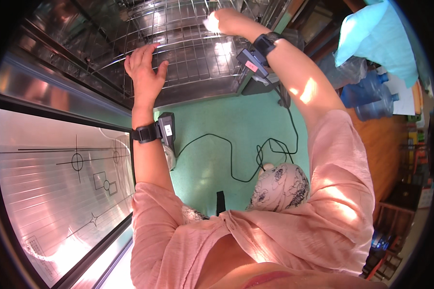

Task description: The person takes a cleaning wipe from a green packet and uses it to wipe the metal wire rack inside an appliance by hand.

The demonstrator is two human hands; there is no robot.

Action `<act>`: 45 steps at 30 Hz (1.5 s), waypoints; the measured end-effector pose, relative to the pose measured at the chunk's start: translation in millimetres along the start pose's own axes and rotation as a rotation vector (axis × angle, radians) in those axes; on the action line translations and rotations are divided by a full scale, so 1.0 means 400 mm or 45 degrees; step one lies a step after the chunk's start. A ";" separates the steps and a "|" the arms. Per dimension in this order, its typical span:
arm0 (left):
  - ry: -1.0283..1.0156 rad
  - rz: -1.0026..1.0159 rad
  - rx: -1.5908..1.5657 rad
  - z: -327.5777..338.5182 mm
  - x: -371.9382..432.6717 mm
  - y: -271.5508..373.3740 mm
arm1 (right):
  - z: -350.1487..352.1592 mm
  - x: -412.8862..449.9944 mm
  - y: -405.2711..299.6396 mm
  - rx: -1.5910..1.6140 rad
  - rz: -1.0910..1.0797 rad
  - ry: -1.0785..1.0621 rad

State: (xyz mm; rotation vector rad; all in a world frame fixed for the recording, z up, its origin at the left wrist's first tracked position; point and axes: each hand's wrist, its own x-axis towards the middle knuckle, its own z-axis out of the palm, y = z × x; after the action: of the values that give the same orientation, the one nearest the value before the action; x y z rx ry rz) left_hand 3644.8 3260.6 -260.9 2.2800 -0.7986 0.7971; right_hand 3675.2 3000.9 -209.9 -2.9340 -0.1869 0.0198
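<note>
A metal wire rack (pixel 191 47) sits inside an open steel cabinet at the top of the head view. My left hand (pixel 144 70) lies at the rack's left part, fingers spread, its fingertips at the front wires; it holds nothing that I can see. My right hand (pixel 226 22) is farther right and higher, over the rack, closed around a small white thing, perhaps a cloth or tissue, mostly hidden by the fingers and bright with sunlight. Each wrist wears a black strap with a small dark device.
The cabinet's glass door (pixel 65 188) stands open at left. A black cable (pixel 231 159) loops over the green floor. To the right are large blue water bottles (pixel 374 103), a light blue cloth (pixel 379 39) and a wooden surface (pixel 376 155). A black strip (pixel 220 202) lies low in the middle.
</note>
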 end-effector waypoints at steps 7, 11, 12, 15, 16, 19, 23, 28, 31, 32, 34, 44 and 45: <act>-0.042 -0.010 -0.047 -0.008 0.003 0.000 | -0.026 0.034 -0.007 0.557 0.378 0.154; -0.035 -0.031 -0.045 -0.014 -0.002 -0.007 | 0.001 0.030 -0.012 0.619 -0.226 0.321; -0.053 -0.030 -0.025 -0.012 0.002 0.000 | 0.002 0.021 -0.014 0.452 -0.212 0.156; -0.075 -0.030 0.005 -0.014 0.011 0.014 | 0.005 0.023 -0.009 0.264 -0.160 -0.029; -0.078 -0.029 0.017 -0.014 0.012 0.014 | -0.001 0.021 -0.014 0.226 -0.186 -0.046; -0.038 -0.013 0.015 -0.007 0.012 0.015 | 0.011 0.033 -0.008 0.224 -0.202 0.018; -0.067 -0.039 0.047 -0.003 0.020 0.020 | 0.034 0.064 0.017 0.456 -0.363 0.234; -0.065 -0.039 0.039 -0.010 0.020 0.022 | -0.001 0.016 -0.014 0.525 -0.339 0.073; -0.055 -0.043 0.048 -0.007 0.021 0.024 | -0.008 0.002 -0.035 0.465 -0.188 -0.108; -0.059 -0.040 0.052 -0.005 0.023 0.026 | -0.008 0.007 -0.028 0.443 -0.187 -0.153; -0.060 -0.036 0.015 -0.004 0.022 0.022 | -0.006 0.019 -0.040 0.426 -0.206 -0.205; -0.052 -0.034 0.042 -0.001 0.017 0.012 | -0.007 0.052 -0.096 0.370 -0.197 0.197; -0.050 -0.025 0.030 -0.004 0.016 0.008 | -0.002 0.041 -0.114 0.601 -0.281 0.233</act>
State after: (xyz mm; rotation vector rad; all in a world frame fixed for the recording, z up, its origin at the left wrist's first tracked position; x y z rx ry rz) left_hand 3646.3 3257.3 -254.4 2.3276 -0.7874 0.7590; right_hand 3685.6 3047.0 -199.9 -2.4155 -0.4133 -0.2079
